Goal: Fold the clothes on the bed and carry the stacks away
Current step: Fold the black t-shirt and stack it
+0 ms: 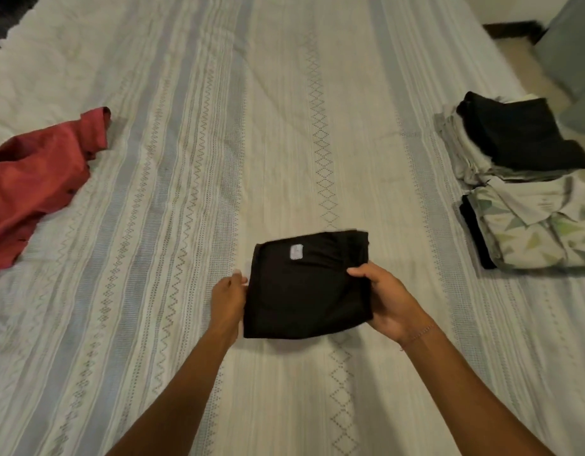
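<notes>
We are in a bedroom in a home. We see a big bed (185, 159) that fills almost the whole view. It has a pale sheet with blue stripes and little zigzag and diamond shapes. Clothes lie on it: a red shirt (34, 185) spread loose at the left, and two stacks of folded clothes (518, 179) at the right. Far right, past the edge of the bed, we see a bit of tan floor (518, 64) and a white wall (515, 8).
</notes>
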Available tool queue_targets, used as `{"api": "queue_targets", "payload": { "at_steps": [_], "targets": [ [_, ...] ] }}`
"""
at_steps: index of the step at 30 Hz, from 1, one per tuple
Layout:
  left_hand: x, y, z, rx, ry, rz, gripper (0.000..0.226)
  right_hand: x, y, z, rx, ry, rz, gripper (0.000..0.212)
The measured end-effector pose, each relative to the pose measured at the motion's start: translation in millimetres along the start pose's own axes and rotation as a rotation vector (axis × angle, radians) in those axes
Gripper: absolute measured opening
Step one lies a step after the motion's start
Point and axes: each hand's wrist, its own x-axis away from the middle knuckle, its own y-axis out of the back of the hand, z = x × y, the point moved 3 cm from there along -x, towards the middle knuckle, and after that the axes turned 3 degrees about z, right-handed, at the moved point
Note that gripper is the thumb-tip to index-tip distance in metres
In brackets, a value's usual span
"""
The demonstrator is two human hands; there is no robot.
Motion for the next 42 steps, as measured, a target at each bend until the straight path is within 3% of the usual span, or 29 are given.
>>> {"api": "queue_targets", "payload": {
  "at_steps": [6, 12, 16, 22, 26, 29, 32, 37, 42],
  "targets": [
    [12, -32, 33, -0.291, -0.176, 0.11, 0.037, -6, 108, -31, 0.38, -0.044, -0.314, 0.024],
    [17, -52, 26, -0.501, -0.329, 0.094, 0.041, -9, 108, -36, 0.68, 0.112, -0.517, 0.036],
    [9, -61, 17, -0.363, -0.29, 0.056, 0.03, -15, 98, -36, 0.902, 0.346, -0.655, 0.036],
    [-6, -69, 4, -0.293, -0.298, 0.053, 0.023, -33, 99, -32, 0.914, 0.401, -0.698, 0.034],
    [-13, -73, 2, -0.25, -0.269, 0.092, 0.029, -39, 99, -32, 0.996, 0.415, -0.606, 0.039],
    [-14, -74, -2, -0.212, -0.292, 0.106, 0.023, -41, 101, -25, 1.058, 0.437, -0.579, 0.025],
    [-15, -75, -6, -0.177, -0.33, 0.094, 0.017, -36, 105, -15, 0.966, 0.476, -0.591, 0.016],
    [-21, -90, -12, -0.097, -0.312, 0.108, 0.022, -29, 119, 0, 0.938, 0.459, -0.623, 0.02],
    [-22, -87, -6, -0.389, -0.386, -0.096, 0.04, -37, 119, -5, 0.965, 0.4, -0.6, 0.038]
  ]
}}
